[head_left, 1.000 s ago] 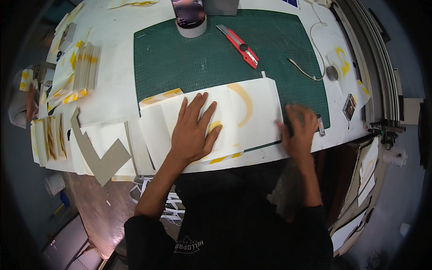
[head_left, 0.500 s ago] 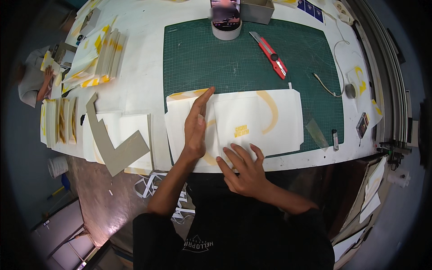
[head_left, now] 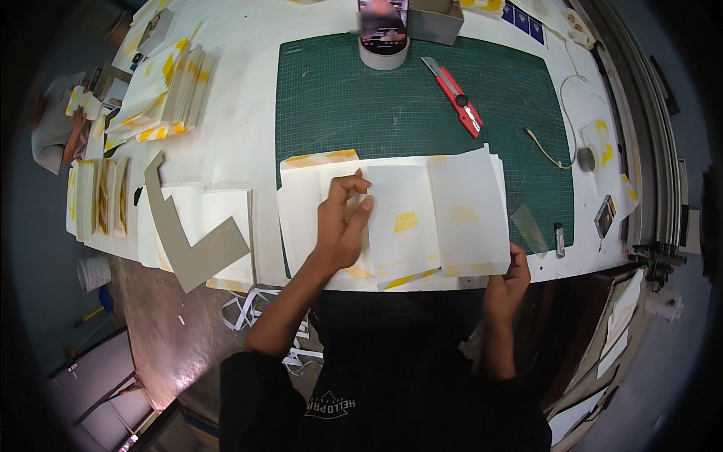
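Note:
A white printed paper sheet [head_left: 403, 211] with yellow-orange marks lies across the near edge of the green cutting mat [head_left: 361, 105], with several folded panels. At its right, a pale paper flap [head_left: 471, 218] stands partly raised, and my right hand [head_left: 507, 286] pinches its lower right corner. My left hand [head_left: 340, 226] rests over the left part of the sheet, beside a fold line. Its fingers are loosely bent, the thumb and forefinger tips a little apart.
Beyond the sheet lies a red utility knife [head_left: 458, 98]. A phone [head_left: 384, 26] stands in a round holder. At left are a grey L-shaped board [head_left: 199, 248] and stacked folded papers [head_left: 162, 98]. A lighter [head_left: 559, 239] sits right; another person's hand [head_left: 77, 120] is far left.
My right hand has moved right and down to the flap's corner, and the flap has been opened out to the right. My left hand's outstretched fingers have bent.

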A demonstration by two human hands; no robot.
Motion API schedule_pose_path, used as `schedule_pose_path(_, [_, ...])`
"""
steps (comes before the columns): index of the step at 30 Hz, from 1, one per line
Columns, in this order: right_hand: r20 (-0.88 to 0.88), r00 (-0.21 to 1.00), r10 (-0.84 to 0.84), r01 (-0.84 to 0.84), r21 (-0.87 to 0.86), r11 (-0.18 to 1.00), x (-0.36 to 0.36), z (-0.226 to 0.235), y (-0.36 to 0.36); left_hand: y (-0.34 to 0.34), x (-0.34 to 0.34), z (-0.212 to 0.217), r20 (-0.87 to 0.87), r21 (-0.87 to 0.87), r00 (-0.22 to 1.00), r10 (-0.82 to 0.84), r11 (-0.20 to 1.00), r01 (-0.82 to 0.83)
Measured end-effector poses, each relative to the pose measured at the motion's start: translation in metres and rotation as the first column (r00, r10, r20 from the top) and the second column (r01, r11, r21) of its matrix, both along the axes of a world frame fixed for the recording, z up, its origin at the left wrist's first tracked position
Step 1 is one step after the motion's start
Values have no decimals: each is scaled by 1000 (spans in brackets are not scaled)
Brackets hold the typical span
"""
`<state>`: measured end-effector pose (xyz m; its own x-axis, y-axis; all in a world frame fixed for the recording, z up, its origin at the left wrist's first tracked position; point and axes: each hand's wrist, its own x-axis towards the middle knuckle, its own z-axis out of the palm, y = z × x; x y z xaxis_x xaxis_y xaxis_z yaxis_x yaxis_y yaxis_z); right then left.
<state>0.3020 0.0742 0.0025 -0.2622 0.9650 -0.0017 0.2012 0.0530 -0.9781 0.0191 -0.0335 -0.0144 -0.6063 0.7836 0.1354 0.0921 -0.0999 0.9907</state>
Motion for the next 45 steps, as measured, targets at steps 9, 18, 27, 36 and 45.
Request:
schedule_pose_path(9, [-370, 851, 373, -508, -399, 764, 8, 28, 65, 13, -11, 27, -557, -423, 611, -562, 825, 374])
schedule_pose_path(18, [18, 859, 512, -456, -431, 779, -23, 41, 92, 39, 29, 51, -712, -628, 310, -630, 769, 120])
schedule_pose_path(27, [35, 800, 599, -517, -465, 719, -19, 40, 102, 58, 44, 50, -736, -627, 359, -574, 778, -42])
schedule_pose_path(36, [4, 795, 606, -519, -513, 684, -3, 26, 113, 66, 44, 57, -593, -765, 433, -679, 643, -39])
schedule_pose_path(45, [61, 770, 635, -497, -566, 658, -10, 33, 122, 66, 45, 55, -586, -783, 416, -695, 618, -70])
